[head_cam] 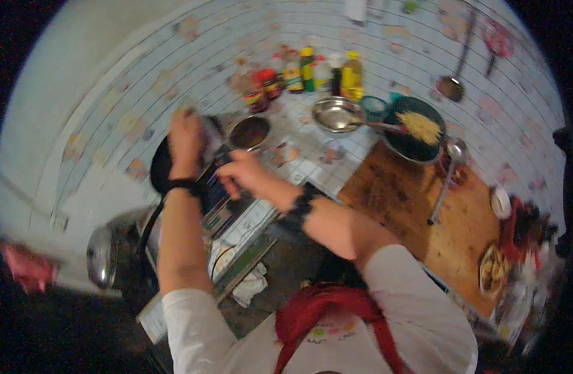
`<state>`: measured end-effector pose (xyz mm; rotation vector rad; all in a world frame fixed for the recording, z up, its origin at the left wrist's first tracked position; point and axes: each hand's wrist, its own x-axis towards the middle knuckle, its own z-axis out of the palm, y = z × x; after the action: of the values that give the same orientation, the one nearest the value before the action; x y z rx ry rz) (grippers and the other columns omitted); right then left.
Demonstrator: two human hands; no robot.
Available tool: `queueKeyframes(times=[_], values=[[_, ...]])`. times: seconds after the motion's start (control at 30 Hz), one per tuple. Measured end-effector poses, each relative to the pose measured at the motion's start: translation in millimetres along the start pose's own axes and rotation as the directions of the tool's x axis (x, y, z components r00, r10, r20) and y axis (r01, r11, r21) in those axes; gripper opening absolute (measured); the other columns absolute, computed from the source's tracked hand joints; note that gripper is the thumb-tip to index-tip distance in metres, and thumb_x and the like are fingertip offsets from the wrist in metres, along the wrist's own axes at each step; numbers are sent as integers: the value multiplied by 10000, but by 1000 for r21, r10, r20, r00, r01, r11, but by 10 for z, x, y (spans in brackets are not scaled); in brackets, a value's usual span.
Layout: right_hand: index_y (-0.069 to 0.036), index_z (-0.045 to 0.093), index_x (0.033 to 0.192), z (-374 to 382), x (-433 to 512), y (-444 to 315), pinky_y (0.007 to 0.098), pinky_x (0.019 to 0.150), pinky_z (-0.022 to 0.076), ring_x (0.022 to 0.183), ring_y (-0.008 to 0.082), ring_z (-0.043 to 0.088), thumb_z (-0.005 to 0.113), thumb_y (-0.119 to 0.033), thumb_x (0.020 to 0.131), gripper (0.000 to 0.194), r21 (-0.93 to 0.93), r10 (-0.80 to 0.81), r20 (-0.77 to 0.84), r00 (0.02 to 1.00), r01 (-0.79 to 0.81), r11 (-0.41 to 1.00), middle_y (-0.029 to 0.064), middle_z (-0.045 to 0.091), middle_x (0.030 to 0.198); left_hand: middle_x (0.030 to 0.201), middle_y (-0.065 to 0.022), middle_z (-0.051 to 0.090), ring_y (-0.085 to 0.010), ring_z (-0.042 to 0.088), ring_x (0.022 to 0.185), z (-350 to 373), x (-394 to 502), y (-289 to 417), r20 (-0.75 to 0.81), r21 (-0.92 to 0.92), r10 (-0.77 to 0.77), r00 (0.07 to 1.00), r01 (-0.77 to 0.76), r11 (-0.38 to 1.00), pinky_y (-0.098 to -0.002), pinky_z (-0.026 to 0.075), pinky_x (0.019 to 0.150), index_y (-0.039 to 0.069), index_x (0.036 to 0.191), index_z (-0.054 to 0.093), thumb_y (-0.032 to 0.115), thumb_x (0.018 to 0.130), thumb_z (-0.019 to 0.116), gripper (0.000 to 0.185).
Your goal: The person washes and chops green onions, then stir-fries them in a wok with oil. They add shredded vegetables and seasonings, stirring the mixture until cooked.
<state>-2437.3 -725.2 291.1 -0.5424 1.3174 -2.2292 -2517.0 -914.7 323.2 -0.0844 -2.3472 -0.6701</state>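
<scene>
My left hand [186, 135] is raised over a black pan [161, 166] at the left, its fingers bent round something too blurred to name, perhaps a pot lid's knob. To its right, my right hand [242, 173] is beside the pan, over the dark cooker [218, 198]. A thin dark object shows at its fingers, but blur hides whether they grip it. Just beyond my right hand, a round metal pot [250, 133] holds a brown liquid. Both of my wrists wear black bands.
Bottles [307, 70] and red-lidded jars stand along the tiled wall. A steel bowl [338, 114] is near a dark pan with pale strips [420, 127]. A wooden board [408, 205] at the right bears a ladle [448, 180] and a plate of food [493, 270]. A metal vessel [102, 252] stands lower left.
</scene>
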Motion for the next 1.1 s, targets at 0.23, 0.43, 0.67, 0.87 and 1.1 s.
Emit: queueKeyframes(times=[0.23, 0.43, 0.67, 0.87, 1.1], values=[[11, 443, 801, -548, -286, -274, 285, 332, 365, 401, 152, 479, 567, -82, 732, 170, -174, -74, -260, 963, 29, 984, 56, 465, 530, 1091, -101, 555, -363, 441, 1086, 158, -37, -241, 370, 792, 82, 925, -361, 493, -597, 271, 864, 214, 1038, 603, 334, 800, 509, 283], [-10, 484, 1081, -1413, -2076, -928, 266, 519, 399, 601, 93, 456, 568, -168, 763, 365, -513, -300, -592, 748, -63, 856, 9, 518, 736, 722, -113, 626, -221, 600, 629, 1593, -415, 1390, 580, -207, 58, 813, 78, 975, -336, 457, 539, 28, 834, 643, 271, 824, 550, 260], [-18, 466, 1139, -2253, -4034, -761, 313, 687, 452, 775, 204, 545, 541, -121, 798, 364, -581, -552, -811, 193, -374, 723, 95, 572, 886, 865, -83, 605, -170, 575, 764, 3125, -1323, 3345, 960, -215, 179, 214, 977, -16, -259, 460, 646, 30, 992, 558, 262, 860, 498, 274], [-27, 447, 1154, -2504, -5041, -198, 397, 744, 451, 910, 346, 537, 544, -134, 786, 396, -423, -488, -847, 209, -821, 383, 202, 536, 1012, 976, -164, 472, -258, 521, 786, 3818, -1422, 3875, 952, -305, -36, 304, 951, -49, -359, 491, 626, 34, 1116, 462, 314, 818, 560, 421], [-46, 418, 1178, -2670, -5220, -71, 402, 813, 420, 994, 364, 482, 592, -99, 737, 478, -403, -469, -831, 298, -905, 138, 189, 489, 1098, 892, -109, 544, -274, 560, 735, 4264, -1348, 3978, 964, -261, -110, 242, 940, -219, -416, 498, 646, 74, 1054, 461, 232, 782, 528, 322]])
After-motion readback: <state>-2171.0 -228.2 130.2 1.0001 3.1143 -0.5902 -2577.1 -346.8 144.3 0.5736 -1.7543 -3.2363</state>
